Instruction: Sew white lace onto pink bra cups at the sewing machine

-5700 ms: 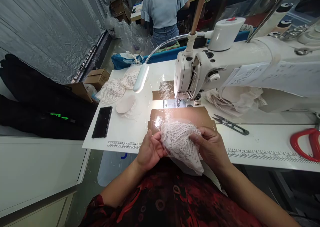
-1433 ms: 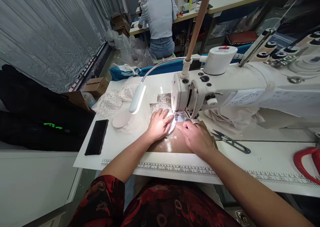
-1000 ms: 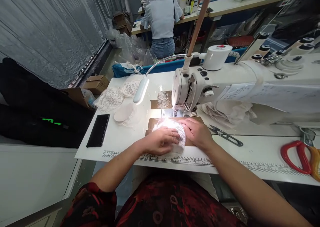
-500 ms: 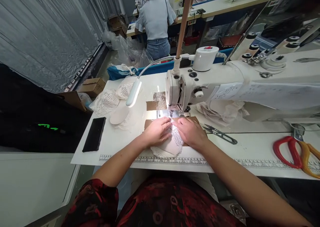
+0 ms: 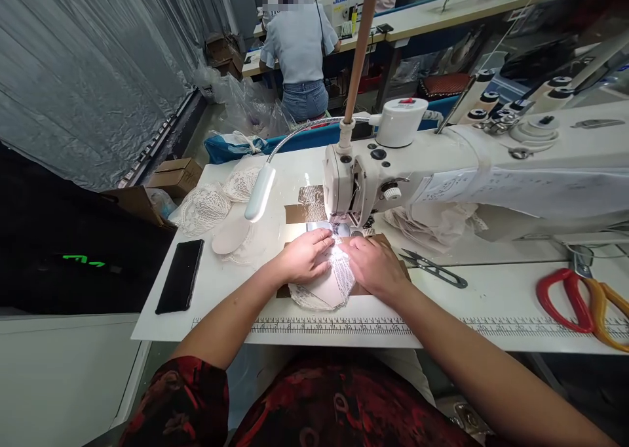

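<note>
A pale lace bra cup (image 5: 327, 288) lies under the needle area of the white sewing machine (image 5: 354, 178), its near end spread on the table. My left hand (image 5: 307, 255) presses on the cup's left side, fingers together and fingertips close to the presser foot. On the right edge, the fingers of my right hand (image 5: 376, 267) are bent and hold the lace. Both hands are just in front of the needle, which I cannot make out clearly in the bright light. Beneath them shows some brown tape (image 5: 284, 290).
Left on the table (image 5: 230, 322) are lace cups (image 5: 205, 206), a flat beige pad (image 5: 230, 234) and a black phone (image 5: 181, 275). A lamp (image 5: 260, 193) hangs above. Thread snips (image 5: 435, 268), red-and-orange-handled scissors (image 5: 565, 299) and stacked fabric (image 5: 437, 224) lie right. A person (image 5: 299, 44) sits beyond.
The bra cup and both hands have moved slightly forward, toward the needle; more space shows between the cup and the printed ruler. The view has shifted a little.
</note>
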### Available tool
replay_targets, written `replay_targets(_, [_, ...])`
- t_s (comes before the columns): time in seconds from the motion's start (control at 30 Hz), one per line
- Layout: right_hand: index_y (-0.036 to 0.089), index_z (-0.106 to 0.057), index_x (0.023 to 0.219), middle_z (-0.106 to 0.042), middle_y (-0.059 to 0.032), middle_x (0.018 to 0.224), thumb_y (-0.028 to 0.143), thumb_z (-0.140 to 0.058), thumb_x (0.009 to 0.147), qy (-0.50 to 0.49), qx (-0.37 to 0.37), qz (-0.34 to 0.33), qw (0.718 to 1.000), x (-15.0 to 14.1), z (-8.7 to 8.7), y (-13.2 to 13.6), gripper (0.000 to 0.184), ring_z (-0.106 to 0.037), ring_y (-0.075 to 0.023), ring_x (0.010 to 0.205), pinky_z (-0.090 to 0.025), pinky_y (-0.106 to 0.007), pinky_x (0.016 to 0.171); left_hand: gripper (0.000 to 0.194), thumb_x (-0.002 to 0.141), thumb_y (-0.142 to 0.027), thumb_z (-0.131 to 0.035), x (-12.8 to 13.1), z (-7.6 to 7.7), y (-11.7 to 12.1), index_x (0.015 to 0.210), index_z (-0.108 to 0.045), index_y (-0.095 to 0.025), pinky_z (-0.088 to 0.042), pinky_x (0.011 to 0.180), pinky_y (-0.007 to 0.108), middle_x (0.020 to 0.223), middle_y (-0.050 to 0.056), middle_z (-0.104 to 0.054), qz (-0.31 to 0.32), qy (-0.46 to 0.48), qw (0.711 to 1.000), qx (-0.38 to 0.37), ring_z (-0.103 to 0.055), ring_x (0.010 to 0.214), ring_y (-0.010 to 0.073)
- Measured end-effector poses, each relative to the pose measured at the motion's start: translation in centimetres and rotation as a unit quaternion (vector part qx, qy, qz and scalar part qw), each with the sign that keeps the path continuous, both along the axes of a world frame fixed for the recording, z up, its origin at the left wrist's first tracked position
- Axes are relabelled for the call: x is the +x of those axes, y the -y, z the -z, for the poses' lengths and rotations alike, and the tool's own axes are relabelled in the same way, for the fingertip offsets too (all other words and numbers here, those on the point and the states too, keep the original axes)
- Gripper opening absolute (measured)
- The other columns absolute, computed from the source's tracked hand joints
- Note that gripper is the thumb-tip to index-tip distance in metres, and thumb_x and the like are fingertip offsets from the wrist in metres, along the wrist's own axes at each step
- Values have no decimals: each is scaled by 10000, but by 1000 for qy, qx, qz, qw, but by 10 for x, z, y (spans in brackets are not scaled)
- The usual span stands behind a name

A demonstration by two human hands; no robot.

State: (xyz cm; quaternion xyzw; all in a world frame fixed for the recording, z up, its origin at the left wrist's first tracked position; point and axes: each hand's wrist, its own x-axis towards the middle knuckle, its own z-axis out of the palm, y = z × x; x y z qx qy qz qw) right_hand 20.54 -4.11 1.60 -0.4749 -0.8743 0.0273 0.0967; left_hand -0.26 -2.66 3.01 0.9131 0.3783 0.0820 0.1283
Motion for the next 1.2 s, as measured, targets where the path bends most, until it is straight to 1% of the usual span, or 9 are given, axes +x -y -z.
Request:
replay_targets(0.13, [189,-675,1034,-605,-63,827,164,-394,894,4,-1,0,1000,-2,-3,2,315,-503,-196,757,-305,-323,669,562,835,-334,-522,-7,-1,-11,1338,-481,-87,-359,1108,413,1427,182,-430,34,-9,999,-1,-409,1325,280])
replay_targets(0.23, [188,-679,1022,-612,-59,831,172,-392,899,-6,-14,-9,1000,-1,-6,3,313,-520,-196,769,-329,-316,675,574,806,-272,-521,-10,-3,-15,1350,-474,-97,-355,1106,412,1438,170,-423,52,-28,998,-9,-408,1328,274])
replay_targets(0.37, [187,-690,1023,-652,-58,878,183,-395,905,-94,-42,-24,994,4,-1,0,318,-570,-188,821,-394,-293,730,515,792,-161,-488,-11,-7,-9,1304,-520,-119,-347,1092,463,1412,150,-462,30,-52,998,14,-403,1325,284])
replay_targets(0.47, [176,-688,1032,-680,-64,967,180,-399,899,-169,-46,-6,985,9,8,-3,319,-603,-189,883,-433,-290,774,439,781,-98,-467,-8,-11,1,1203,-589,-118,-398,1040,439,1317,143,-544,22,-21,999,45,-460,1259,278])
replay_targets(0.53, [183,-684,1036,-690,-63,996,181,-399,896,-187,-47,11,981,10,12,-5,317,-616,-197,899,-450,-303,780,377,794,-117,-478,-4,-12,7,1147,-609,-124,-430,1003,413,1243,138,-586,21,14,998,53,-508,1192,266])
replay_targets(0.6, [197,-684,1026,-698,-58,980,186,-406,895,-188,-49,23,981,11,15,-6,308,-627,-204,881,-463,-316,766,314,819,-182,-500,1,-10,12,1109,-612,-132,-459,957,406,1161,135,-618,10,40,998,55,-550,1117,261])
replay_targets(0.73, [197,-691,996,-705,-61,959,181,-428,887,-186,-39,17,982,13,16,-6,285,-637,-208,881,-471,-319,762,258,857,-287,-503,7,1,17,1027,-621,-134,-493,849,400,1057,131,-638,-8,60,996,59,-590,982,254])
replay_targets(0.9, [177,-694,987,-706,-61,928,147,-448,872,-173,-10,-20,985,15,14,-5,273,-632,-188,821,-456,-299,722,238,880,-289,-482,4,10,16,972,-624,-123,-485,853,385,1044,130,-638,-2,96,994,59,-587,986,242])
replay_targets(1.2, [187,-712,959,-686,-32,837,122,-478,846,-171,-17,-46,984,13,10,-6,268,-609,-147,687,-416,-277,637,204,880,-256,-490,0,11,13,972,-622,-130,-465,867,384,1061,127,-629,-2,115,992,46,-576,987,234])
